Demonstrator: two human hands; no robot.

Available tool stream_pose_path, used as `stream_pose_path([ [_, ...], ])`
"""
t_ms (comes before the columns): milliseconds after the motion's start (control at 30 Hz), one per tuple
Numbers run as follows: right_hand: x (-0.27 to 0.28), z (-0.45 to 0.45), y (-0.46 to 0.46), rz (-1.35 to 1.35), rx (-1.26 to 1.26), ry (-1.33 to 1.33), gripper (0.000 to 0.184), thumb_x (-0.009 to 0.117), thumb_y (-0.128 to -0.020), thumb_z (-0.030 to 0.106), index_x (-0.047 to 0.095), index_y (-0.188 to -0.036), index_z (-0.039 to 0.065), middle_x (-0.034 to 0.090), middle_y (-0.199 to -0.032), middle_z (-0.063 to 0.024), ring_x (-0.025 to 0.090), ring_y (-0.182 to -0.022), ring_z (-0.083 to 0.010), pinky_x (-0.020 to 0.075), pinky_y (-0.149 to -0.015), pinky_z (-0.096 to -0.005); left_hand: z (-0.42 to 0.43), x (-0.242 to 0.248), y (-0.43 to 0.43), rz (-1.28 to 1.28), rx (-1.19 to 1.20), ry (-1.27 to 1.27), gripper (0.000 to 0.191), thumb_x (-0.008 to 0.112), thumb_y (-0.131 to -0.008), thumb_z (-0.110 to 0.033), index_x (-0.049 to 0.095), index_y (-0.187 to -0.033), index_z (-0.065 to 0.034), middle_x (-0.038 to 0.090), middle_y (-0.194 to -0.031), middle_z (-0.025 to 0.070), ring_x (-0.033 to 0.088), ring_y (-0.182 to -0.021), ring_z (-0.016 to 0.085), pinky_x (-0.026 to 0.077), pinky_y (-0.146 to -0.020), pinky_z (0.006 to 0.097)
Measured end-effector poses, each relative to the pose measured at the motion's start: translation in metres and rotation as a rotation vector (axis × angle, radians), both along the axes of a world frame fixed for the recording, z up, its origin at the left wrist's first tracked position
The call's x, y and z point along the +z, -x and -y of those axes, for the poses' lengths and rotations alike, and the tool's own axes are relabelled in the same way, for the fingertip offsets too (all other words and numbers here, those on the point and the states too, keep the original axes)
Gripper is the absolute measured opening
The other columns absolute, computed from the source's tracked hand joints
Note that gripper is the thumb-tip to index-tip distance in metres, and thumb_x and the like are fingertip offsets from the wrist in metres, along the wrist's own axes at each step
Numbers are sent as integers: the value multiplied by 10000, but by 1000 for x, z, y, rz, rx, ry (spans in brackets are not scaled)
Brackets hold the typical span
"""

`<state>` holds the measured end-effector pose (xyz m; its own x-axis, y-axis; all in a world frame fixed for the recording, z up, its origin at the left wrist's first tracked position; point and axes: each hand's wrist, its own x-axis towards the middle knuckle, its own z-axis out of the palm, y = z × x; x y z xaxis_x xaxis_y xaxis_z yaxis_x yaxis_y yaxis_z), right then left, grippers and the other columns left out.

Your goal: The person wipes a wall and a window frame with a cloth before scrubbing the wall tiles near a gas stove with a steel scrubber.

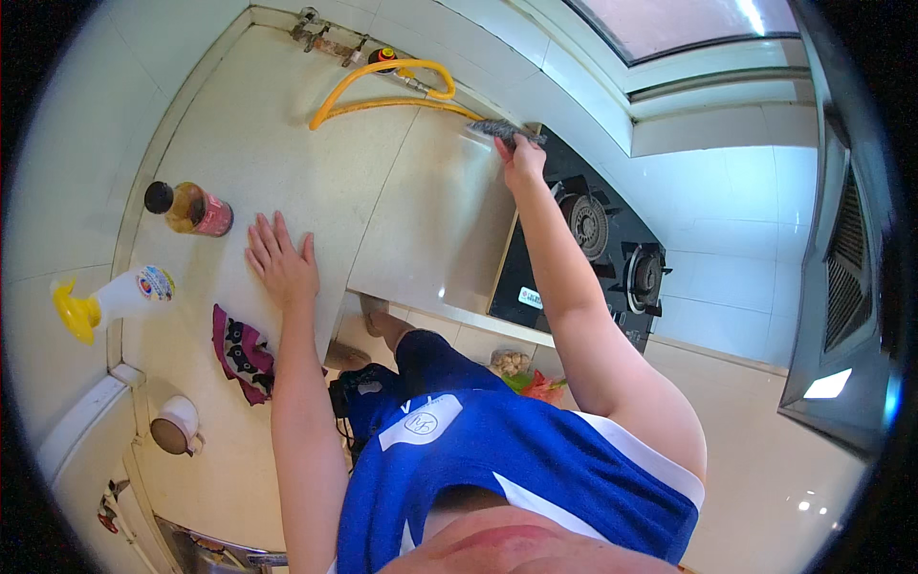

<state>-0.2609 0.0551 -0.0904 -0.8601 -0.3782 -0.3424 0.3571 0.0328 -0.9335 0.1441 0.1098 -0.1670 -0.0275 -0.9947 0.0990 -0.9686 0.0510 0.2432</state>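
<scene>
My left hand [283,262] lies palm down on the pale countertop [272,158], fingers spread, holding nothing. In front of it stands a bottle [197,209] with a black cap and brown contents. My right arm reaches out to the back of the counter. There, my right hand [526,161] grips a dark grey cloth [502,130] beside the rear corner of the black gas stove [513,276]. The cloth touches the area where a yellow gas hose [387,104] runs along the wall.
Left of my arm are a spray bottle [136,294] with a yellow head, a purple patterned cloth [240,351] and a mug [176,423]. Old pipe fittings [323,43] line the back wall. A range hood [835,287] juts out at right. Bagged food [510,361] sits below the counter edge.
</scene>
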Motion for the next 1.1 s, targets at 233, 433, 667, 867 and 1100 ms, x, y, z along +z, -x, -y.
stream_pose_path([
  [233,-24,55,45,189,-166,270,104,518,-904,-15,496,-988,-72,544,-977,-132,588,-805,-266,612,-702,-368,1,-8,-3,-18,-4,-3,650,479,-929,-484,308,-1476,-177,217,-1561,97,192,-1430,315,132,-1151,503],
  [433,-60,68,64,177,-229,252,117,516,-856,-52,524,-966,-16,542,-884,-120,554,-759,-206,515,-640,-281,7,-4,1,-1,-17,-10,667,483,-923,-492,294,-1481,-179,215,-1561,94,183,-1433,314,134,-1150,506],
  [667,-27,103,78,228,-403,78,166,501,-888,-62,537,-1029,17,564,-1017,-149,582,-832,-248,565,-668,-330,7,-2,3,13,-15,-39,679,492,-919,-488,283,-1482,-171,230,-1554,105,198,-1429,316,146,-1145,510],
  [867,-13,155,7,234,-101,28,168,556,-875,-95,517,-1018,-15,568,-997,-149,613,-808,-249,591,-649,-305,2,-3,-5,30,-1,-49,670,494,-919,-485,295,-1478,-173,228,-1555,105,198,-1430,315,147,-1144,509],
  [1100,-20,169,-12,386,-175,117,116,554,-876,-74,545,-962,1,590,-933,-131,617,-773,-230,576,-614,-293,4,-1,-5,38,-7,-52,674,510,-914,-469,294,-1480,-176,222,-1560,94,195,-1433,304,142,-1152,495],
])
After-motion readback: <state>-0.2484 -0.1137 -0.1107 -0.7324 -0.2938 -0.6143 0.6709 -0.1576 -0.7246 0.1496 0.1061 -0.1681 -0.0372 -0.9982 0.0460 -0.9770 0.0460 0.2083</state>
